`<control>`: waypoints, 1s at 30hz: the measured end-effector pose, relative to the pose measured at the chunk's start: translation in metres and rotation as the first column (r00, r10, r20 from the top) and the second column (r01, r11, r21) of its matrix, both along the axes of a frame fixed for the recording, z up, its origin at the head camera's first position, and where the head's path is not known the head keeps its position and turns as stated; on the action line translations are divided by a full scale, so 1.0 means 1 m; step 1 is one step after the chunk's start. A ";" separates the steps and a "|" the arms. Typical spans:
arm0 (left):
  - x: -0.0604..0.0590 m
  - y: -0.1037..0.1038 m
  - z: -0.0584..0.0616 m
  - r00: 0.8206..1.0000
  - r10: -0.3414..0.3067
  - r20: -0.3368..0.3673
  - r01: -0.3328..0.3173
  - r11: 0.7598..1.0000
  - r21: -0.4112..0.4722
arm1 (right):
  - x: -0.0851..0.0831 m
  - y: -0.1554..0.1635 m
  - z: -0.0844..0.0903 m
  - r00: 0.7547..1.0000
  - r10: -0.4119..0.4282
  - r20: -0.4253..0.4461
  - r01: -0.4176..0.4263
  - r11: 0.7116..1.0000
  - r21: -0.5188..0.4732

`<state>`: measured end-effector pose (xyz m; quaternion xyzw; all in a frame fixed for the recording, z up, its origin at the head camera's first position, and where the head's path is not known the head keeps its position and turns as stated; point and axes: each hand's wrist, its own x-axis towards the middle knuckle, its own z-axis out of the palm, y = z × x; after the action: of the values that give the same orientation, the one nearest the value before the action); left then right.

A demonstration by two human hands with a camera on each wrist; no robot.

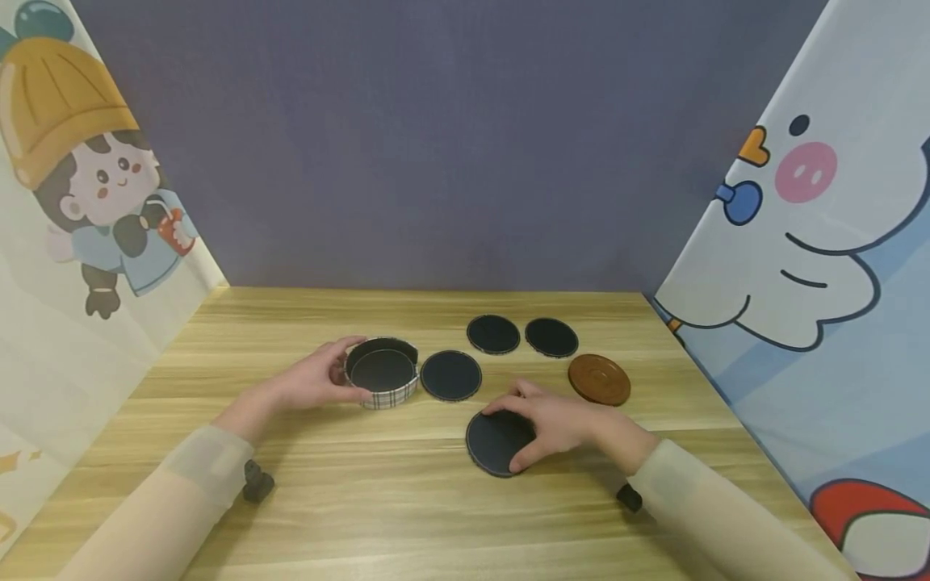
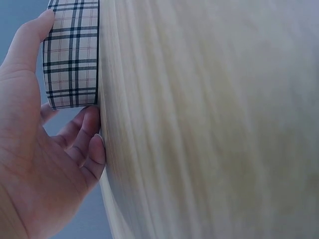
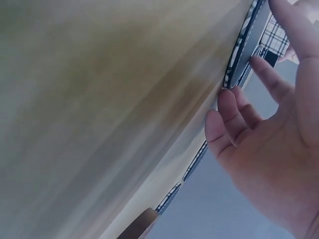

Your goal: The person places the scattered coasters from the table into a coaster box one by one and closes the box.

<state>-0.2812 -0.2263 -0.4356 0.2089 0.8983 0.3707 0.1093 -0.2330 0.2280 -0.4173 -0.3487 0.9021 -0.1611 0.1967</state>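
My left hand (image 1: 340, 373) grips the left wall of a round plaid holder (image 1: 392, 393) with a dark inside, standing on the wooden table (image 1: 363, 500). In the left wrist view the thumb and curled fingers of that hand (image 2: 55, 112) clasp the plaid wall (image 2: 72, 55). My right hand (image 1: 519, 436) lies over a black round coaster (image 1: 488, 445) near the front middle, pinching its rim between fingers and thumb. In the right wrist view the coaster's edge (image 3: 241, 50) sits between that hand's fingers (image 3: 259, 69) and thumb.
Three more black coasters lie flat: one (image 1: 451, 375) beside the holder and two (image 1: 493, 334) (image 1: 551, 337) farther back. A brown coaster (image 1: 599, 379) lies to the right. Printed cartoon panels (image 1: 821, 266) wall in both sides, and a grey wall stands behind.
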 end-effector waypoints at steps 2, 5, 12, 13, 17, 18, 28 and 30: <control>0.000 0.000 0.000 1.000 0.001 0.002 -0.001 1.000 -0.003 | 0.004 0.001 0.001 1.000 -0.010 -0.008 0.010 1.000 0.003; 0.001 0.000 0.001 1.000 0.005 0.004 -0.005 1.000 -0.007 | 0.009 0.003 0.002 1.000 -0.014 -0.025 0.014 1.000 0.014; 0.000 0.000 0.001 1.000 0.001 0.003 -0.001 1.000 -0.002 | 0.017 0.007 0.003 1.000 0.003 -0.026 -0.003 1.000 0.011; 0.000 0.000 0.001 1.000 0.000 0.003 0.000 1.000 -0.001 | 0.017 0.007 0.002 0.999 0.008 -0.031 -0.008 1.000 0.010; 0.000 0.000 0.001 1.000 -0.001 0.010 0.001 1.000 0.006 | 0.018 0.007 -0.002 0.997 0.023 -0.074 -0.022 1.000 0.011; 0.000 0.000 0.001 1.000 -0.001 0.012 0.001 1.000 0.007 | 0.017 0.006 -0.003 0.996 0.026 -0.090 -0.025 1.000 0.017; 0.000 0.001 0.001 1.000 0.000 0.009 0.000 1.000 0.006 | 0.015 -0.010 -0.003 0.995 0.024 -0.093 -0.020 0.999 0.049; 0.000 0.001 0.001 1.000 -0.002 0.009 0.002 1.000 0.009 | 0.014 -0.012 -0.003 0.996 0.020 -0.088 -0.015 0.998 0.053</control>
<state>-0.2812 -0.2258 -0.4348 0.2087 0.8960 0.3755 0.1128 -0.2191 0.2162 -0.4205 -0.3582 0.9107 -0.1199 0.1671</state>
